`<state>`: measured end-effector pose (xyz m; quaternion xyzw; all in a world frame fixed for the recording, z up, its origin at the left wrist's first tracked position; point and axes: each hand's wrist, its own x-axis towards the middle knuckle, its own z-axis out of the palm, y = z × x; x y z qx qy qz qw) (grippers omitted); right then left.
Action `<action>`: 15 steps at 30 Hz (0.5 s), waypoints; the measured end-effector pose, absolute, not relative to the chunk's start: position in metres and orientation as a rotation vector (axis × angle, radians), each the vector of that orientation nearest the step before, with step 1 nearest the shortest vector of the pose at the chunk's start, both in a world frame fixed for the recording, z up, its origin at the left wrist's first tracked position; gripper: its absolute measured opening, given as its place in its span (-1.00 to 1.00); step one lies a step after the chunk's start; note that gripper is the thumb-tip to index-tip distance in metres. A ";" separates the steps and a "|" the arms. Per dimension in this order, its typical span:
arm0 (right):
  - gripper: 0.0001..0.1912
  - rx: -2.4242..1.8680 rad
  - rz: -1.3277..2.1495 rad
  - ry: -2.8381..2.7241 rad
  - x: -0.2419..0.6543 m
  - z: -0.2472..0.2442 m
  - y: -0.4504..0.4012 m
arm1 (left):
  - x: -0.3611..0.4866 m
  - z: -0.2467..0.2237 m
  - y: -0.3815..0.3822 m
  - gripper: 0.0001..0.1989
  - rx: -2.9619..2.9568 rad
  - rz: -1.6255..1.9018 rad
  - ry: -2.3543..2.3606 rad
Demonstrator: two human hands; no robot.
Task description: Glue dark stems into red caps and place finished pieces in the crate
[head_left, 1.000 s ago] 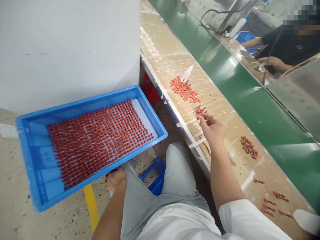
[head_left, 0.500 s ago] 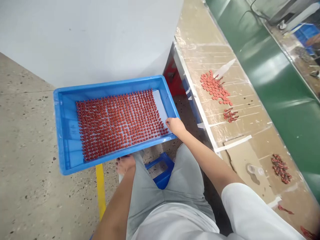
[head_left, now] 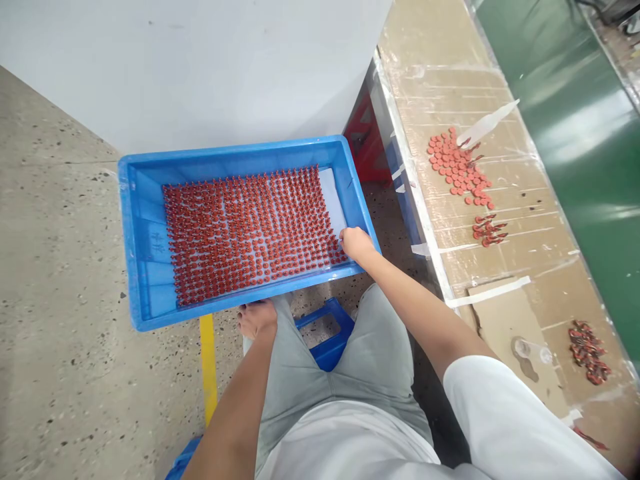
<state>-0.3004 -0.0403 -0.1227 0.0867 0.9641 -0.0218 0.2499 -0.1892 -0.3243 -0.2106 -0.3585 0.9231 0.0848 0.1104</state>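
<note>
A blue plastic bin [head_left: 250, 291] holds dense rows of small red pieces [head_left: 240, 233], round at the base with thin upright tops, on a pale sheet [head_left: 333, 200]. At the bin's right end, my right hand [head_left: 357, 244] reaches over the near rim. Its fingers are pinched together at the end of the rows, around what looks like one small red piece, mostly hidden by the fingers. My left hand [head_left: 258, 318] is below the bin's near rim, by my left knee. Its fingers are curled and partly covered by the rim, so what they grip is hidden.
A brown-covered workbench [head_left: 450, 87] on my right carries a patch of red discs [head_left: 457, 167], a small red cluster [head_left: 489, 230] and a darker red pile [head_left: 589, 352]. A white panel [head_left: 225, 73] stands behind the bin. Between my legs is a blue stool-like object [head_left: 333, 350].
The view has shifted, so the bin appears slightly higher and the bench farther right. My right hand stays at the bin's right end, its fingertips lower among the row ends. My left hand keeps its place.
</note>
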 end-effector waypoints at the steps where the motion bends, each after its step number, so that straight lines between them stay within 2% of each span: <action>1: -0.74 0.237 -0.054 2.621 -0.301 -0.123 -0.041 | -0.189 -0.210 -0.324 -0.62 -1.051 0.252 2.711; 15: -0.79 0.258 -0.016 2.590 -0.302 -0.128 -0.046 | -0.191 -0.202 -0.323 -0.60 -1.039 0.277 2.690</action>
